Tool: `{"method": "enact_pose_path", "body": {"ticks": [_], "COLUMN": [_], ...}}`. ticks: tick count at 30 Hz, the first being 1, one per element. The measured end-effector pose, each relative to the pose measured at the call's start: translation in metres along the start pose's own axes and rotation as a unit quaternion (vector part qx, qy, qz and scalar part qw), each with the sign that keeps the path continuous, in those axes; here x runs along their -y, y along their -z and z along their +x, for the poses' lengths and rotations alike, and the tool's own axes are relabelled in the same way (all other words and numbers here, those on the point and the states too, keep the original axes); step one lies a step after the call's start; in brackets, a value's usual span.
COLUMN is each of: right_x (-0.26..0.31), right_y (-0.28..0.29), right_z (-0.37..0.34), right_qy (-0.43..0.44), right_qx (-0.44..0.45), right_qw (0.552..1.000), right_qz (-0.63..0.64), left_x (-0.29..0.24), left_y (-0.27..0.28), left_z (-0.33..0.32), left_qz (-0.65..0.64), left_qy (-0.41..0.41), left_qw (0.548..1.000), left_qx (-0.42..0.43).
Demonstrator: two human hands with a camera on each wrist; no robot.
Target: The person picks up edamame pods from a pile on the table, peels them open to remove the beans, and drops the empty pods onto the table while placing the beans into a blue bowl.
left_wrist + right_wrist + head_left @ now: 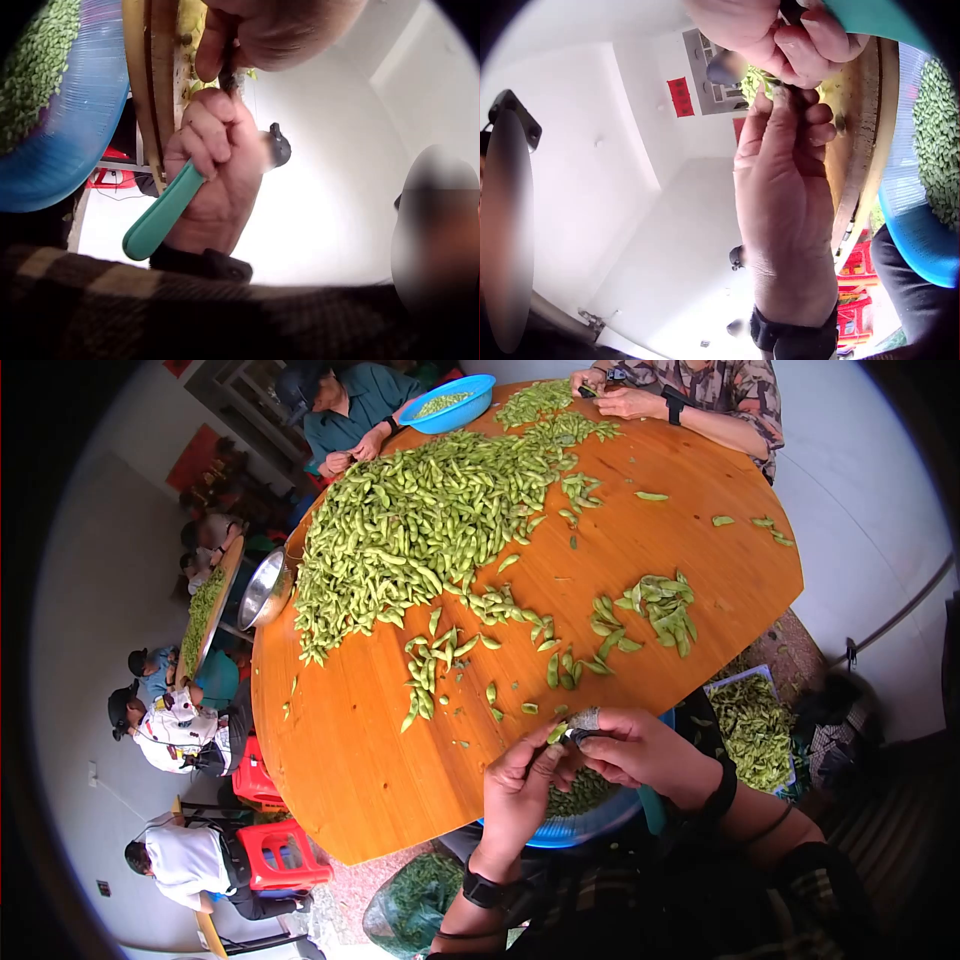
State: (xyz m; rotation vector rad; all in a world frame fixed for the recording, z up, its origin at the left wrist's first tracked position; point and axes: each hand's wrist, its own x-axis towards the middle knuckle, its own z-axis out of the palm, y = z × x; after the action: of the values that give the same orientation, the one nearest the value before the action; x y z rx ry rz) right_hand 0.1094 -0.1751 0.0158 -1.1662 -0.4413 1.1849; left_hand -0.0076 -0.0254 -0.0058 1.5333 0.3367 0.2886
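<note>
My left hand [520, 788] pinches a green soybean pod [557, 733] between thumb and fingers, just over the near table edge. Close against it, my right hand [645, 755] grips a tool with a long teal handle [163, 214]. The handle runs back under the palm, and the tool's dark working end [229, 77] meets the left fingertips, partly hidden by the fingers. Below both hands stands a blue basin [97, 142] holding shelled green beans [34, 67]. In the right wrist view the pod shows only as a bit of green at the left thumb.
A big heap of pods [420, 530] covers the far left of the wooden table [390, 780], with small piles nearer. Two people work across from me beside a blue bowl [478, 410]. A crate of pods [750, 730] stands low at right; red stools [285, 855] are at left.
</note>
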Motion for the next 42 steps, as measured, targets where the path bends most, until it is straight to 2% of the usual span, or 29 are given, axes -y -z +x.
{"method": "enact_pose_path", "body": {"ticks": [5,7,10,11,12,13,14,16,18,19,21,23,24,25,27,29,31,33,34,36,38,40,41,42], "right_x": [0.002,0.001,-0.006,-0.011,-0.014,-0.013,-0.009,-0.007,-0.005,-0.007,-0.011,-0.005,-0.004,-0.004,-0.006,-0.016,-0.019,-0.017,-0.012,0.0,0.002,0.002,0.001,0.0], "right_y": [0.007,0.008,0.006,0.001,-0.002,-0.003,-0.005,-0.006,-0.005,-0.005,-0.004,-0.008,-0.009,-0.01,-0.011,-0.009,-0.008,-0.01,-0.011,-0.011,-0.01,-0.009,-0.008,-0.009], "right_z": [0.002,0.002,0.006,0.006,0.006,0.004,0.0,-0.001,0.002,0.005,0.012,0.009,0.008,0.009,0.013,0.015,0.014,0.01,0.007,0.003,0.003,0.005,0.008,0.009], "right_qy": [-0.017,-0.027,-0.009,0.123,0.253,0.253,0.233,0.212,0.255,0.255,0.316,0.311,0.305,0.303,0.328,0.317,0.306,0.27,0.27,0.186,0.18,0.176,0.178,0.18], "right_qx": [0.018,0.028,-0.001,-0.052,-0.103,-0.102,-0.099,-0.094,-0.123,-0.123,-0.112,-0.139,-0.166,-0.165,-0.118,-0.106,-0.092,-0.08,-0.08,-0.09,-0.074,-0.058,-0.047,-0.037], "right_qw": [1.0,0.999,0.997,0.975,0.923,0.923,0.921,0.917,0.881,0.881,0.848,0.845,0.843,0.844,0.835,0.842,0.849,0.886,0.886,0.931,0.934,0.937,0.939,0.942], "right_qz": [-0.009,-0.01,-0.074,-0.176,-0.271,-0.27,-0.297,-0.324,-0.379,-0.38,-0.411,-0.411,-0.411,-0.411,-0.426,-0.423,-0.421,-0.368,-0.368,-0.301,-0.299,-0.298,-0.29,-0.281], "left_x": [-0.01,-0.018,-0.011,-0.011,-0.011,-0.012,-0.012,-0.014,-0.015,-0.016,-0.018,-0.018,-0.017,-0.015,-0.014,-0.016,-0.017,-0.014,-0.012,-0.019,-0.019,-0.013,-0.013,-0.013], "left_y": [0.01,0.013,0.016,0.013,0.008,0.006,0.007,0.008,0.007,0.006,0.005,0.007,0.007,0.006,0.003,0.004,0.007,0.004,0.003,-0.002,-0.002,0.001,0.0,-0.001], "left_z": [0.004,0.006,0.008,0.007,0.005,0.004,0.004,0.005,0.007,0.007,0.006,0.007,0.007,0.007,0.005,0.006,0.005,0.005,0.005,0.003,0.002,0.001,0.001,0.001], "left_qz": [-0.06,-0.181,-0.187,-0.188,-0.202,-0.215,-0.215,-0.13,-0.083,-0.036,-0.057,-0.078,-0.047,-0.017,-0.023,-0.03,-0.065,-0.08,-0.094,-0.072,-0.049,0.144,0.144,0.22], "left_qy": [0.064,0.162,0.183,0.181,0.172,0.163,0.163,0.096,0.088,0.08,0.077,0.072,0.038,0.005,0.009,0.008,0.059,0.045,0.03,0.031,0.029,-0.011,-0.012,-0.046], "left_qw": [0.995,0.967,0.962,0.962,0.964,0.962,0.962,0.985,0.991,0.995,0.993,0.991,0.995,0.996,0.996,0.996,0.993,0.992,0.991,0.992,0.994,0.984,0.984,0.97], "left_qx": [0.042,0.083,0.082,0.079,0.022,-0.033,-0.034,-0.065,-0.061,-0.055,-0.066,-0.08,-0.084,-0.088,-0.089,-0.089,-0.084,-0.089,-0.094,-0.096,-0.098,-0.104,-0.103,-0.092]}}
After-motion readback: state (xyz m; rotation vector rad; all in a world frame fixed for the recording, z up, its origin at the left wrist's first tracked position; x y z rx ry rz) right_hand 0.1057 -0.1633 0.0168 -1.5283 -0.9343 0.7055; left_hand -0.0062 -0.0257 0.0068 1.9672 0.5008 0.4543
